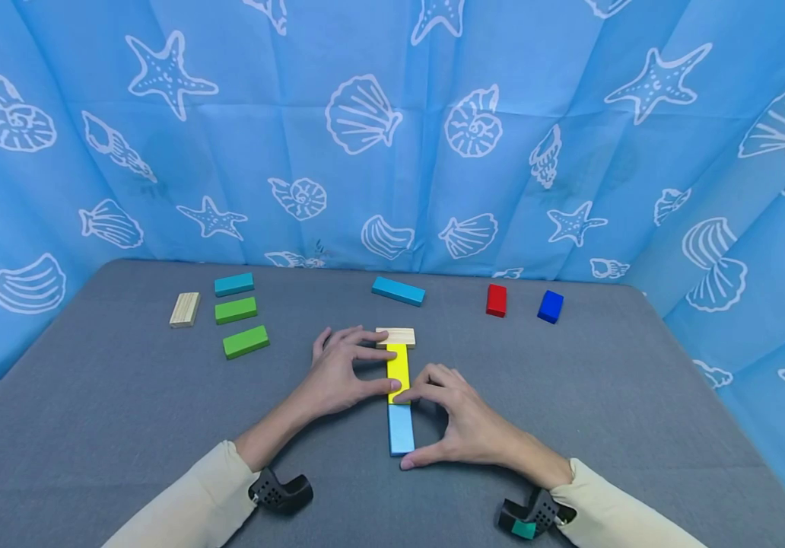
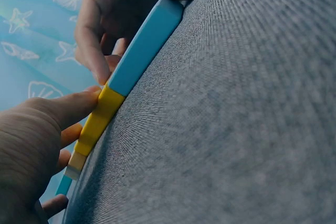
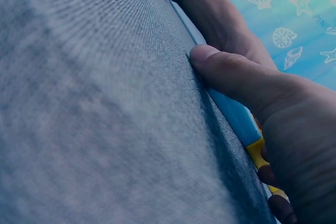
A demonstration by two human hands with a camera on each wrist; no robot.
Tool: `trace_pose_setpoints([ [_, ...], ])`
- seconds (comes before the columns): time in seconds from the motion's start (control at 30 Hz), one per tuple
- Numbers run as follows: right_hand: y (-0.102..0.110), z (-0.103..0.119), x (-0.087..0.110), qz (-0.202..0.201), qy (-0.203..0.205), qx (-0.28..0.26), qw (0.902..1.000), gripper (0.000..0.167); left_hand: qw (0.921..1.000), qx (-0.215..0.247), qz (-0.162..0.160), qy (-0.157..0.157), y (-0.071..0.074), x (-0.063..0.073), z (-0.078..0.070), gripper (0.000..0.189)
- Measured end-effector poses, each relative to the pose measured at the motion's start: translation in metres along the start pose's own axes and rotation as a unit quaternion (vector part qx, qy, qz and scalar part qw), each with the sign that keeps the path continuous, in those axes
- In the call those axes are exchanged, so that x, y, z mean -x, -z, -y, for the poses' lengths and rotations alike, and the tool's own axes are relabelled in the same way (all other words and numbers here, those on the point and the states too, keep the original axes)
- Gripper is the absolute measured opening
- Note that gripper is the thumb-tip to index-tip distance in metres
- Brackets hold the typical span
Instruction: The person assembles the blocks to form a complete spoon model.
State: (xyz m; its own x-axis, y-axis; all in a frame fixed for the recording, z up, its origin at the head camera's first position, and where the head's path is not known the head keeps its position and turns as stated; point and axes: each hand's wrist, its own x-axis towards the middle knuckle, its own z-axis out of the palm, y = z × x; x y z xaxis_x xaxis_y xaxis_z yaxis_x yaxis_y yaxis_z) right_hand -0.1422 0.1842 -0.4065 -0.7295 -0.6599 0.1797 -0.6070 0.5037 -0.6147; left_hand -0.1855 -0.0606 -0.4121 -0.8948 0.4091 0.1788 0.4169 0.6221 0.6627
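Note:
A light blue block (image 1: 401, 430), a yellow block (image 1: 399, 365) and a plain wood block (image 1: 401, 335) lie flat and touching in the middle of the table; the wood one sits crosswise at the far end. My left hand (image 1: 341, 377) lays its thumb and extended fingers along the left side of the yellow block and the wood block. My right hand (image 1: 468, 426) spans the light blue block lengthwise, thumb at its near end and index fingertip at the seam with the yellow block. In the left wrist view, the light blue block (image 2: 147, 45) meets the yellow block end to end.
On the grey table (image 1: 125, 426), a wood block (image 1: 185, 310), a blue block (image 1: 233, 285) and two green blocks (image 1: 236, 310) lie at left. Another blue block (image 1: 398, 291) is at the back, with red (image 1: 497, 301) and dark blue (image 1: 551, 307) blocks to the right. A patterned curtain (image 1: 228, 137) hangs behind.

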Motion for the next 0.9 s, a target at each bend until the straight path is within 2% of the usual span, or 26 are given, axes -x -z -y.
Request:
trace_pose_setpoints([
  [0.23, 0.004, 0.000, 0.000, -0.006, -0.002, -0.019, 0.9998, 0.064, 1.0000, 0.002, 0.003, 0.004, 0.000, 0.000, 0.000, 0.045],
  [0.6, 0.029, -0.015, -0.004, -0.081, 0.004, -0.028, 0.9963, 0.054, 1.0000, 0.004, 0.004, 0.008, -0.001, 0.000, -0.001, 0.045],
  [0.73, 0.040, -0.026, -0.004, -0.106, -0.008, -0.029, 0.9939, 0.050, 0.9999, 0.007, 0.004, 0.009, -0.001, 0.000, 0.000, 0.045],
  [0.9, 0.056, -0.042, -0.003, -0.142, -0.044, -0.036, 0.9882, 0.046, 0.9999, 0.016, 0.005, 0.003, 0.000, 0.001, 0.001, 0.044],
])
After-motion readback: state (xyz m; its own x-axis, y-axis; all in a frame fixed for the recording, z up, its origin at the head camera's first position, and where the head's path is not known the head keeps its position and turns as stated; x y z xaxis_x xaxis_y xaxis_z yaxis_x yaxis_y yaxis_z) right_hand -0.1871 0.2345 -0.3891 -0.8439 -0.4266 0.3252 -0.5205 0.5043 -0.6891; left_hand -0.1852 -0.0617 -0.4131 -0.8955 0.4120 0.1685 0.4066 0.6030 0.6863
